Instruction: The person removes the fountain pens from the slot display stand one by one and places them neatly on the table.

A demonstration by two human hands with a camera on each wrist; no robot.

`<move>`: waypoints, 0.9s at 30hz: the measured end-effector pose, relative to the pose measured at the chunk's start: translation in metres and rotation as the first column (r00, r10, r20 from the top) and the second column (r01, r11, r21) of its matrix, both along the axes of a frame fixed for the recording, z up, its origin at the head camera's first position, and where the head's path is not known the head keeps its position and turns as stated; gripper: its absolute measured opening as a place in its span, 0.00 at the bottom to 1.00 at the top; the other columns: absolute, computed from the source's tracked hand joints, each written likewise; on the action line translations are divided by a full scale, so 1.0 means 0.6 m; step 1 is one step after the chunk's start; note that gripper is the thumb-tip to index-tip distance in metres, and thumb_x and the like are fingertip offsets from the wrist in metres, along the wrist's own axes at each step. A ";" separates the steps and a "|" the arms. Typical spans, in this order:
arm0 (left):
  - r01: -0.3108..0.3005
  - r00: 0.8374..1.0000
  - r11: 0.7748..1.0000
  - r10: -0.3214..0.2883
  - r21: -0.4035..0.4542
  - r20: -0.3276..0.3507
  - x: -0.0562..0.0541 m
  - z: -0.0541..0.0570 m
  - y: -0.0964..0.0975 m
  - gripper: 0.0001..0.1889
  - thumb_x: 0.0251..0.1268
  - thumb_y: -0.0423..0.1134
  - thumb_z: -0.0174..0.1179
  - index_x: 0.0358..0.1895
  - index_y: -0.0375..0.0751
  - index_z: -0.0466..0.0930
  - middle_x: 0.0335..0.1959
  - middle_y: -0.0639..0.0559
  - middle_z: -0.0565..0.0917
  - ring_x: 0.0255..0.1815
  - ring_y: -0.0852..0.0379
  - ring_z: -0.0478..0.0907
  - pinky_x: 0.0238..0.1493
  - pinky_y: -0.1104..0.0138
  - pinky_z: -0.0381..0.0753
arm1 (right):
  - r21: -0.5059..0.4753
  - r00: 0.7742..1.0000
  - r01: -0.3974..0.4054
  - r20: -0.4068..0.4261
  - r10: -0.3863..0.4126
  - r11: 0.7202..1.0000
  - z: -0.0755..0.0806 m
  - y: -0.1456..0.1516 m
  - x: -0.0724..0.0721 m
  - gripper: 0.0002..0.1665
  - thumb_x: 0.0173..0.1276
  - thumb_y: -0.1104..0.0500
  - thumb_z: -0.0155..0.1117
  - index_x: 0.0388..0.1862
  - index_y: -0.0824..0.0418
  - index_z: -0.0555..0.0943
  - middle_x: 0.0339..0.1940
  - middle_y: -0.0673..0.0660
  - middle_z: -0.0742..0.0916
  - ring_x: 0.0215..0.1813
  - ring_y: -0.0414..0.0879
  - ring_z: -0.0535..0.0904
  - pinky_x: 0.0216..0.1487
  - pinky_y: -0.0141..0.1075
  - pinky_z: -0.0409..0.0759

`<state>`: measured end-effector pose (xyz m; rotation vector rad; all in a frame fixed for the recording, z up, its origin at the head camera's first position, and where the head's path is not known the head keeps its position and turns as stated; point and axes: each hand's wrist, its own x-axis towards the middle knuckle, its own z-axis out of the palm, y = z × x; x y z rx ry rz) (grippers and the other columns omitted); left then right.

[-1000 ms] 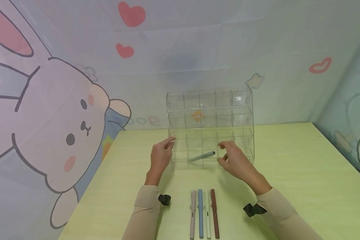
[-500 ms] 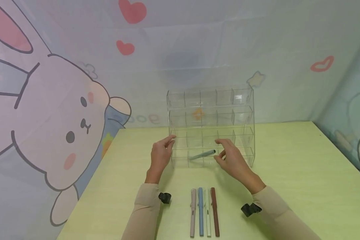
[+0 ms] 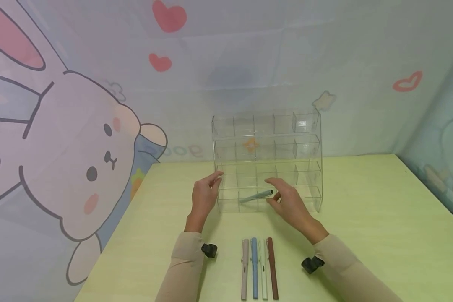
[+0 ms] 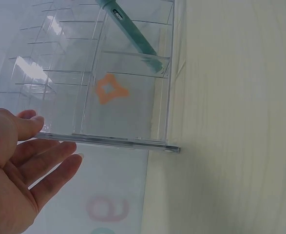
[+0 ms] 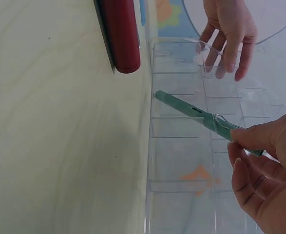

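A clear acrylic rack [image 3: 266, 167] with several tiers of small compartments stands on the table. One teal capped pen [image 3: 256, 196] leans at a slant in its lowest tier, with the capped end up and to the right. My left hand [image 3: 204, 195] pinches the rack's left side edge between thumb and fingers. Around the pen's upper end are the spread thumb and index finger of my right hand [image 3: 291, 205], apart from each other in the head view. In the right wrist view the thumb overlaps the teal pen [image 5: 181, 105]; contact is hard to tell.
In front of the rack lie a pinkish-grey pen [image 3: 245, 268], a blue pen [image 3: 254, 268], a pale whitish-green pen [image 3: 264, 270] and a dark red pen [image 3: 273, 268], side by side. Behind the table hangs a printed cloth [image 3: 287, 63].
My right hand has moved left, bringing its thumb and index finger around the teal pen's upper end. The left hand stays at the rack's edge, and the pen keeps its slant.
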<state>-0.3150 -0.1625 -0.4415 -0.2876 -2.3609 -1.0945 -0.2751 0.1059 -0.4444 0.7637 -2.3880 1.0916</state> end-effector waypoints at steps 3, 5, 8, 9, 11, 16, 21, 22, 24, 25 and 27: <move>0.004 1.000 1.000 -0.004 0.006 0.002 0.001 -0.001 0.001 0.11 0.72 0.36 0.62 0.53 0.44 0.88 0.41 0.43 0.89 0.31 0.49 0.86 0.13 0.69 0.58 | 0.008 1.000 0.008 -0.013 -0.008 1.000 -0.005 -0.003 -0.001 0.33 0.59 0.72 0.73 0.64 0.67 0.75 0.60 0.65 0.81 0.31 0.48 0.83 0.26 0.35 0.76; 0.005 1.000 1.000 -0.005 0.008 0.007 0.002 -0.003 0.001 0.11 0.71 0.35 0.62 0.53 0.43 0.88 0.41 0.43 0.89 0.26 0.51 0.84 0.13 0.69 0.57 | 0.018 1.000 0.014 -0.010 -0.014 1.000 -0.008 -0.006 -0.002 0.33 0.59 0.72 0.74 0.64 0.67 0.75 0.59 0.65 0.82 0.31 0.48 0.83 0.26 0.35 0.76; 0.004 1.000 1.000 -0.004 0.005 0.004 0.004 -0.004 0.002 0.11 0.71 0.35 0.62 0.53 0.43 0.88 0.40 0.43 0.89 0.22 0.55 0.80 0.12 0.70 0.56 | 0.043 1.000 0.017 0.001 -0.017 0.999 -0.012 -0.008 -0.003 0.32 0.60 0.71 0.74 0.63 0.68 0.76 0.58 0.64 0.82 0.30 0.47 0.82 0.27 0.35 0.76; 0.003 1.000 1.000 -0.003 0.002 0.003 0.004 -0.003 0.002 0.11 0.71 0.35 0.62 0.53 0.43 0.88 0.40 0.43 0.89 0.20 0.55 0.78 0.12 0.70 0.56 | 0.051 1.000 0.016 0.003 -0.016 0.999 -0.013 -0.009 -0.004 0.32 0.60 0.71 0.74 0.63 0.68 0.76 0.58 0.64 0.82 0.30 0.47 0.82 0.27 0.35 0.76; 0.005 1.000 1.000 -0.005 -0.001 -0.011 0.004 -0.001 0.002 0.11 0.71 0.34 0.63 0.52 0.43 0.88 0.40 0.43 0.89 0.19 0.56 0.77 0.12 0.70 0.57 | 0.065 1.000 0.014 0.002 -0.014 0.998 -0.013 -0.010 -0.007 0.31 0.60 0.70 0.74 0.63 0.67 0.76 0.57 0.64 0.83 0.30 0.46 0.82 0.28 0.35 0.77; 0.008 0.999 1.000 -0.008 -0.003 -0.042 0.003 0.006 0.002 0.10 0.70 0.33 0.63 0.51 0.42 0.88 0.38 0.42 0.89 0.15 0.59 0.72 0.12 0.70 0.56 | 0.069 1.000 0.014 0.002 -0.014 0.998 -0.010 -0.011 -0.014 0.27 0.61 0.70 0.73 0.60 0.66 0.78 0.56 0.62 0.84 0.29 0.44 0.81 0.29 0.35 0.78; 0.009 0.999 1.000 -0.009 -0.013 -0.034 0.006 0.008 0.002 0.11 0.71 0.33 0.63 0.51 0.44 0.88 0.39 0.42 0.89 0.14 0.57 0.73 0.12 0.71 0.54 | 0.064 1.000 0.009 0.020 -0.011 0.998 -0.006 -0.014 -0.018 0.20 0.63 0.69 0.72 0.54 0.67 0.81 0.54 0.62 0.84 0.29 0.43 0.81 0.29 0.35 0.78; 0.008 0.999 1.000 -0.009 -0.016 -0.035 0.006 0.008 0.002 0.11 0.71 0.34 0.63 0.51 0.45 0.88 0.40 0.42 0.89 0.16 0.55 0.77 0.12 0.71 0.54 | 0.058 1.000 0.006 0.022 -0.008 0.998 -0.005 -0.015 -0.018 0.19 0.64 0.68 0.72 0.53 0.67 0.81 0.54 0.62 0.84 0.29 0.43 0.80 0.29 0.35 0.78; 0.009 0.999 1.000 -0.010 -0.018 -0.038 0.007 0.007 0.002 0.11 0.71 0.33 0.62 0.51 0.45 0.88 0.40 0.41 0.89 0.22 0.51 0.83 0.12 0.71 0.55 | 0.044 1.000 0.001 0.027 -0.003 0.999 -0.004 -0.017 -0.018 0.16 0.64 0.68 0.71 0.51 0.66 0.82 0.50 0.61 0.85 0.28 0.42 0.80 0.29 0.35 0.78; 0.010 0.999 1.000 -0.011 -0.020 -0.039 0.007 0.007 0.002 0.11 0.71 0.33 0.62 0.52 0.44 0.88 0.40 0.41 0.89 0.25 0.50 0.84 0.12 0.70 0.55 | 0.035 1.000 0.000 0.030 -0.001 0.999 -0.004 -0.019 -0.018 0.15 0.65 0.68 0.71 0.50 0.66 0.82 0.48 0.61 0.85 0.28 0.42 0.79 0.28 0.35 0.77; 0.010 0.999 1.000 -0.010 -0.022 -0.039 0.007 0.007 0.002 0.11 0.71 0.34 0.62 0.52 0.44 0.88 0.40 0.41 0.89 0.26 0.48 0.85 0.12 0.70 0.56 | 0.018 0.999 -0.002 0.038 0.002 1.000 -0.003 -0.022 -0.018 0.14 0.65 0.69 0.71 0.49 0.67 0.82 0.45 0.60 0.85 0.26 0.41 0.77 0.27 0.34 0.76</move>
